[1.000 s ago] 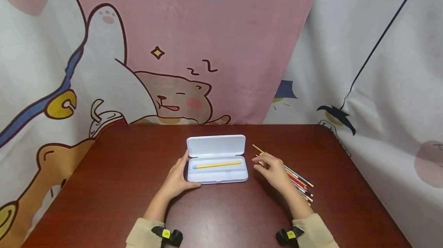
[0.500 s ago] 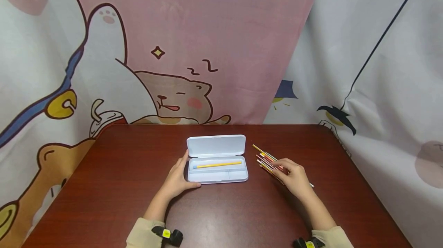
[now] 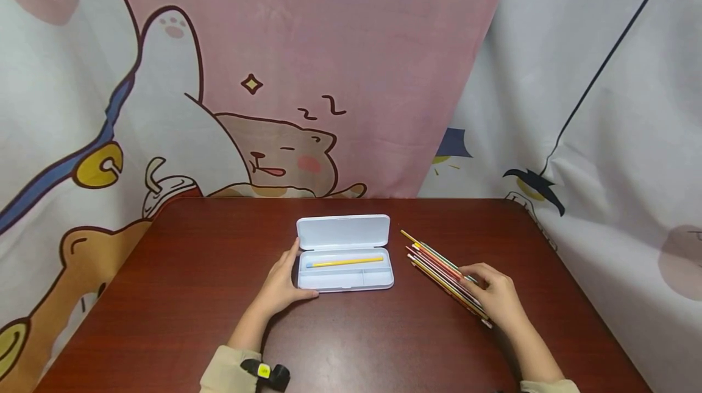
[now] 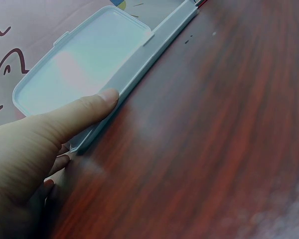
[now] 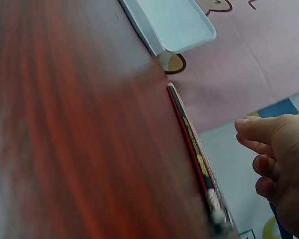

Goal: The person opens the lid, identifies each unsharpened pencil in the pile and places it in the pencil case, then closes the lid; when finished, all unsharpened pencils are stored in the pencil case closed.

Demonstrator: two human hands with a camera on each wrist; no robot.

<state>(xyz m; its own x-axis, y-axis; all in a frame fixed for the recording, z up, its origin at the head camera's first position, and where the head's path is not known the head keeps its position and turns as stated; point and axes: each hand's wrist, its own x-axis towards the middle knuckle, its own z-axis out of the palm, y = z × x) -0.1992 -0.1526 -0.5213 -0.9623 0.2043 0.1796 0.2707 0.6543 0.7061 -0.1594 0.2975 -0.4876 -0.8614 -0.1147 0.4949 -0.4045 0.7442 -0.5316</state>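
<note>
A white pencil case (image 3: 342,233) lies with its lid raised in the middle of the table. In its back compartment is one yellow pencil (image 3: 351,261) with a blue end. My left hand (image 3: 280,280) holds the case by its left end, thumb (image 4: 102,102) along the front edge and fingers at the side. To the right of the case, several pencils (image 3: 439,268) lie in a slanting bundle. Over their near right end is my right hand (image 3: 496,295), fingertips overlapping the bundle in the head view. In the right wrist view its loosely curled fingers (image 5: 254,129) appear apart from the pencils.
The dark reddish wooden table (image 3: 351,344) reaches back to a cartoon-printed curtain (image 3: 384,76). One yellow pencil tip (image 3: 406,234) sticks out past the bundle's far end. A black wrist camera (image 3: 269,373) sits at the left sleeve.
My right hand has slid from the far end of the pencils toward their near right end, uncovering more of the bundle, which looks closer together. The left hand and case have stayed put.
</note>
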